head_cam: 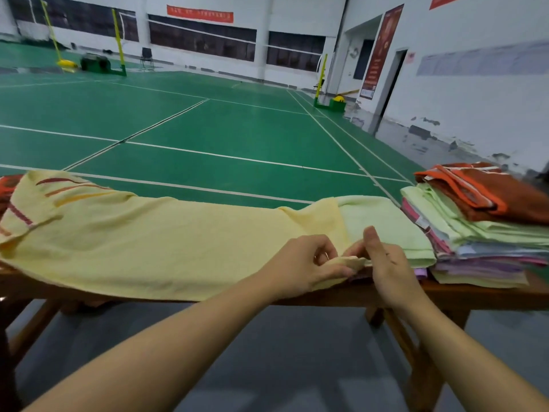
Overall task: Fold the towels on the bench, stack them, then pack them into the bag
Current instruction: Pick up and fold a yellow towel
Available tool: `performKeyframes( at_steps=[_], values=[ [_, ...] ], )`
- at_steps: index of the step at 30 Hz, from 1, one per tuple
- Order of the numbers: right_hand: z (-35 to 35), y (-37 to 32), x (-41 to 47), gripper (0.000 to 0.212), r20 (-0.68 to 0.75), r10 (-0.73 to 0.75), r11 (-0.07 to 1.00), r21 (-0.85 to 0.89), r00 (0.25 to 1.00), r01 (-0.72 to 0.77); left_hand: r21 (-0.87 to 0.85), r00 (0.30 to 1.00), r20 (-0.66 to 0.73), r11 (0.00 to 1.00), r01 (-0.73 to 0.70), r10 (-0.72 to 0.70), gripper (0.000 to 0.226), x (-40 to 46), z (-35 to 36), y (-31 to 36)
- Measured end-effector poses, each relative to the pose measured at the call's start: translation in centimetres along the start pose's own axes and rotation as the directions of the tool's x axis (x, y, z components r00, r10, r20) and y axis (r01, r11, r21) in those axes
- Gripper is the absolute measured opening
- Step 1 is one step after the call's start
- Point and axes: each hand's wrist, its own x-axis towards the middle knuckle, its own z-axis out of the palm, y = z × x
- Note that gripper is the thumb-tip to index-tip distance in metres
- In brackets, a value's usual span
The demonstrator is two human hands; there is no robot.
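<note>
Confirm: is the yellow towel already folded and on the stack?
No. The yellow towel lies spread along the bench, both hands pinching its right corner, beside the stack.

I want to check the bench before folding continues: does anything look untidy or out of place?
The orange towel lies crumpled and askew on top of the folded stack. The yellow towel is still unfolded.
</note>
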Motion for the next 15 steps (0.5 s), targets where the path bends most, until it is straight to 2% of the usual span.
performKeyframes(
  at_steps=[3, 5, 8, 10, 12, 15],
  values=[
    [-2.1, -1.1, 3.3, 0.059, -0.182, -0.053, 0.988, -0.154, 0.982, 0.025, -0.035, 0.998, 0.06, 0.999, -0.002, 0.005, 0.029, 0.1, 0.7, -0.1],
    [-2.7, -1.9, 6.8, 0.048, -0.155, -0.04, 0.949, -0.315, 0.987, -0.011, -0.088, 0.994, 0.109, 0.996, 0.026, -0.017, 0.027, 0.1, 0.8, -0.4],
    [-1.7, -2.8, 11.7, 0.038, -0.04, 0.002, 0.811, -0.585, 0.999, -0.025, -0.189, 0.992, 0.1, 0.978, 0.09, -0.071, 0.018, 0.1, 0.6, -1.0],
    [-0.1, -2.9, 14.1, 0.033, -0.001, 0.028, 0.743, -0.669, 1.0, -0.021, -0.354, 0.985, 0.116, 0.921, 0.16, -0.127, 0.014, 0.0, 0.3, -1.6],
    [1.4, -2.4, 15.9, 0.037, 0.0, 0.091, 0.663, -0.746, 0.996, -0.06, -0.511, 0.977, 0.129, 0.833, 0.213, -0.171, 0.015, -0.1, 0.0, -2.2],
    [2.6, -1.4, 17.3, 0.05, -0.039, 0.178, 0.556, -0.82, 0.983, -0.134, -0.606, 0.966, 0.123, 0.753, 0.256, -0.229, 0.024, -0.5, -0.2, -2.8]
  ],
)
